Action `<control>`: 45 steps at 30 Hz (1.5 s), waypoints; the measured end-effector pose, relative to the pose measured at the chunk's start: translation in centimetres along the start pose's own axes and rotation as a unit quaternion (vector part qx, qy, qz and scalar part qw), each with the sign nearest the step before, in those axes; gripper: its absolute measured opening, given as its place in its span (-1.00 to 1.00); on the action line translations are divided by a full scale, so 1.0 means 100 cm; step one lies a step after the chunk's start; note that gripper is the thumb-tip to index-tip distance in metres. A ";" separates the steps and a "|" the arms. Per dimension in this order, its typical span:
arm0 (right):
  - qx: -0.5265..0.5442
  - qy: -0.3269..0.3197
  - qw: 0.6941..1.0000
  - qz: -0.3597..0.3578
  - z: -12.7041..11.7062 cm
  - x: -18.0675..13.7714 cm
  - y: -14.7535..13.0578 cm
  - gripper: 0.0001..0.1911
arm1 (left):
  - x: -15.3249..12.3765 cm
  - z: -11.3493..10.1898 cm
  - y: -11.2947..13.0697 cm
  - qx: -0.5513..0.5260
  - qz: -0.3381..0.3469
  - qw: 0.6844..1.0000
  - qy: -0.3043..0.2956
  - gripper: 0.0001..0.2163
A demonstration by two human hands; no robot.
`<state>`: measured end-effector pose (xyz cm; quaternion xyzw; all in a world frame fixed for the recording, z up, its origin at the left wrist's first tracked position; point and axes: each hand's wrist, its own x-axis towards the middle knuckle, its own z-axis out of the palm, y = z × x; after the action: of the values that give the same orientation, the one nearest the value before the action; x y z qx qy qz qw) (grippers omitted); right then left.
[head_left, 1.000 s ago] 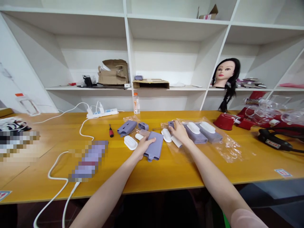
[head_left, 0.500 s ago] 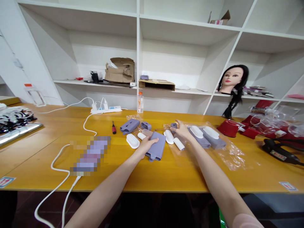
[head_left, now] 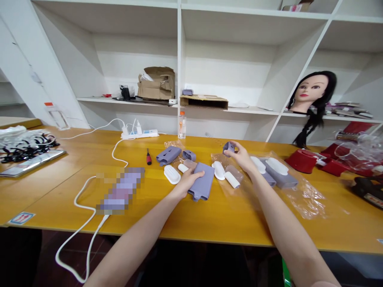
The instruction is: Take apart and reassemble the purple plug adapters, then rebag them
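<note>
My left hand (head_left: 188, 181) grips the edge of a flat purple plastic shell (head_left: 204, 182) that lies on the yellow table (head_left: 209, 217). My right hand (head_left: 243, 156) is raised a little above the table and pinches a small purple part (head_left: 228, 148) between its fingertips. White oval caps (head_left: 172, 173) and a white cap (head_left: 219, 170) lie on either side of the shell. Another purple shell (head_left: 168, 154) and a small purple block (head_left: 189, 155) lie farther back. Beyond my right hand, purple shells with white caps (head_left: 277, 165) rest on clear plastic bags (head_left: 302, 195).
A red-handled screwdriver (head_left: 148, 157), a small bottle (head_left: 181, 124) and a white power strip (head_left: 139, 134) with cables sit at the back. Red cups (head_left: 301, 161) and clear packaging are at the right. A mannequin head (head_left: 311, 92) and cardboard boxes (head_left: 156, 83) stand on white shelves.
My right hand has lifted off the table with the small purple part in its fingers. My left hand stays on the flat shell. The view has shifted left.
</note>
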<state>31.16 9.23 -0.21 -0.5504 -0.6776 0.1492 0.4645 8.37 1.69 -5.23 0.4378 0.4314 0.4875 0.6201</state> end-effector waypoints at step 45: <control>-0.148 -0.019 0.976 -0.159 0.017 -0.118 -0.058 -0.35 | -0.002 -0.030 0.047 -0.471 0.169 0.857 0.123 -0.65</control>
<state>25.84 -2.69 -2.42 -0.4952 -0.7799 -0.0178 0.3824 4.42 2.49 -1.35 0.0961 0.1423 0.7793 0.6026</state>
